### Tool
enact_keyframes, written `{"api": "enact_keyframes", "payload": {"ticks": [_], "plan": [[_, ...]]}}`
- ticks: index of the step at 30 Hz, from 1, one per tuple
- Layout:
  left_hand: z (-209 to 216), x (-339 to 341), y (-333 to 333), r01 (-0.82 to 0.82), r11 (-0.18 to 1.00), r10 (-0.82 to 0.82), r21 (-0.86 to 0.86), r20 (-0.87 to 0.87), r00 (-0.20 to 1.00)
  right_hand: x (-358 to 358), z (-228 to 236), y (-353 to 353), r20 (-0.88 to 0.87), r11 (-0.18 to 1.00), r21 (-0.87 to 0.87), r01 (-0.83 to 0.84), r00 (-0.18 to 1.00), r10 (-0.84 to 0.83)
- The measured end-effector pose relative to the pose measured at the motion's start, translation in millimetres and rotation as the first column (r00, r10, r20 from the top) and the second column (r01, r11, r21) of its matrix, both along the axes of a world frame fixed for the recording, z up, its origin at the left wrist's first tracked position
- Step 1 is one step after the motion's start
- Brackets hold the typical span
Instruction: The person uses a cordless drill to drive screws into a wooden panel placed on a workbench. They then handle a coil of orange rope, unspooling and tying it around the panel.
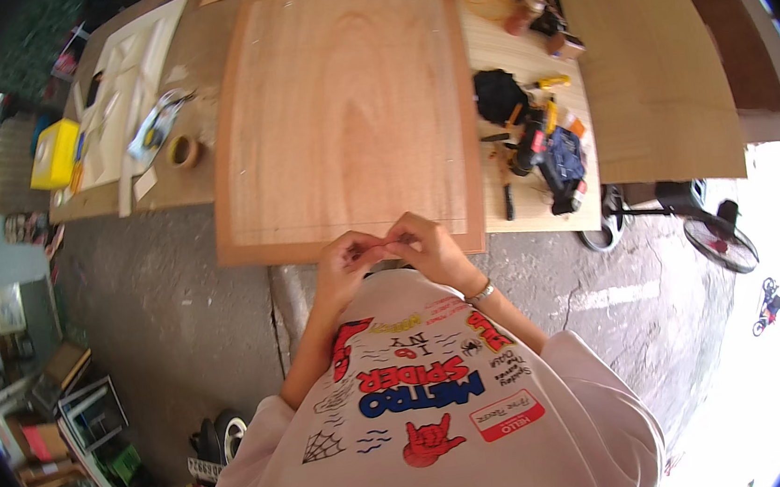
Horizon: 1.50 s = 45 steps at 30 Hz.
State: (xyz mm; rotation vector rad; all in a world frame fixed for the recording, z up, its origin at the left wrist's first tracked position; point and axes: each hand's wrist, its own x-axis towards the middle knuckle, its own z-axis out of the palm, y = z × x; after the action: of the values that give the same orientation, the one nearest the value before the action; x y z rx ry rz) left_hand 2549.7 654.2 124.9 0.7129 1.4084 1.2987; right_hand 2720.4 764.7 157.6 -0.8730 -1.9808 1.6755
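My left hand [351, 258] and my right hand [425, 249] meet at the near edge of a framed wooden panel [350, 116], just in front of my shirt. The fingers of both are curled, with the thumbs and fingertips pinched together. Whatever they pinch, if anything, is too small to make out. The panel lies flat on the table; its pale plywood face sits inside a darker border. A bracelet circles my right wrist.
Right of the panel, a cordless drill [530, 141], a black pouch [500, 97] and small tools lie on the tabletop [547, 216]. A tape roll [183, 152] and yellow container [54, 155] are at left. A fan [720, 238] stands beyond the table's right side.
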Motion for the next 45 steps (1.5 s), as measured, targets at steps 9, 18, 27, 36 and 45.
{"api": "enact_keyframes", "payload": {"ticks": [9, 18, 27, 36, 45], "plan": [[19.6, 33.8, 43.9, -0.069, 0.990, 0.089, -0.124, 0.159, 0.983, 31.9, 8.5, 16.2, 0.054, 0.951, -0.214, 0.225, 0.974, -0.218], [18.6, 58.5, 69.3, -0.001, 0.989, 0.028, -0.148, 0.180, 0.983, 51.2, -15.8, 35.3, -0.009, 0.954, -0.203, 0.222, 0.974, -0.228], [-6.9, 38.3, 60.3, 0.265, 0.952, -0.223, -0.150, 0.249, 0.942, 135.7, -100.2, 123.7, 0.142, 0.948, 0.240, 0.209, 0.959, -0.247], [-33.5, 1.1, -41.7, -0.572, 0.769, 0.620, -0.285, 0.118, 0.775, 216.1, -130.4, 217.0, 0.732, 0.805, 0.594, -0.016, 0.424, -0.532], [-59.6, -50.6, -94.0, -0.709, 0.652, 0.752, -0.267, 0.115, 0.649, 216.8, -69.0, 209.6, 0.241, 0.543, 0.774, 0.325, 0.642, -0.728]]}}
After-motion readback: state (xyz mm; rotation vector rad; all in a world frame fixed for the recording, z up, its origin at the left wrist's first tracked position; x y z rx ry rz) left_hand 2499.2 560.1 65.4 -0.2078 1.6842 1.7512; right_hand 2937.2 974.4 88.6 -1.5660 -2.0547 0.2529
